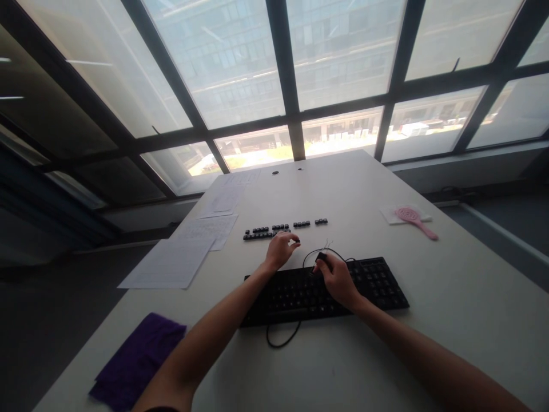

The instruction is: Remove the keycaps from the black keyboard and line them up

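A black keyboard [283, 300] lies on the white table with its cable looping out from under it. Over its upper middle, my right hand [338, 280] is closed on a small black keycap puller [321, 257] with thin wire prongs pointing away from me. My left hand [279, 252] is just beyond the keyboard's back edge, thumb and fingertips pinching a small black keycap [297, 241]. Behind that hand, loose black keycaps [257, 236] stand in two rows, partly hidden by my fingers.
Printed paper sheets [167, 264] lie along the table's left side. A folded purple cloth [137, 357] is at the near left. On the right, a pink hairbrush [409, 216] rests on a white wrapper [388, 215]. Large windows stand beyond the table [343, 189].
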Motion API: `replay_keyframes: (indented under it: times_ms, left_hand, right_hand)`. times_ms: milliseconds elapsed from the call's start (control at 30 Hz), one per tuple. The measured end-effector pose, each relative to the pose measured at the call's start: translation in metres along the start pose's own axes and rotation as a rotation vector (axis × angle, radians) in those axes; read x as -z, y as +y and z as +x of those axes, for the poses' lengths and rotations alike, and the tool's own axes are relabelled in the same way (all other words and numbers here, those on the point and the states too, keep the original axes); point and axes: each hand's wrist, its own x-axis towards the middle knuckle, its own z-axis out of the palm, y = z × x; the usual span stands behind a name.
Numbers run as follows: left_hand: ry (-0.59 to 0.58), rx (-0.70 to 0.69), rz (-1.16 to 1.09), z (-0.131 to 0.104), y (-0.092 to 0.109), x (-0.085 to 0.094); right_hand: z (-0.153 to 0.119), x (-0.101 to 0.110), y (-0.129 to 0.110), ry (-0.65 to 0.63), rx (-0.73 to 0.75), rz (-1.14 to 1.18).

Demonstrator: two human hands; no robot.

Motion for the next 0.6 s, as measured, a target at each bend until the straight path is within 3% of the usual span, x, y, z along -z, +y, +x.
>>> replay_keyframes:
  times_ms: [200,467,600]
  left_hand:
    - [0.012,0.023,0.097,0.019,-0.016,-0.013]
    - [0.082,0.084,0.182,0.034,-0.026,-0.011]
    - [0.113,0.118,0.177,0.034,-0.024,-0.005]
  right_hand:
    - [0.001,0.001,0.0,-0.01,-0.018,-0.003]
    - [0.001,0.002,-0.003,-0.014,-0.037,0.012]
    - [0.005,0.006,-0.007,0.043,-0.05,0.069]
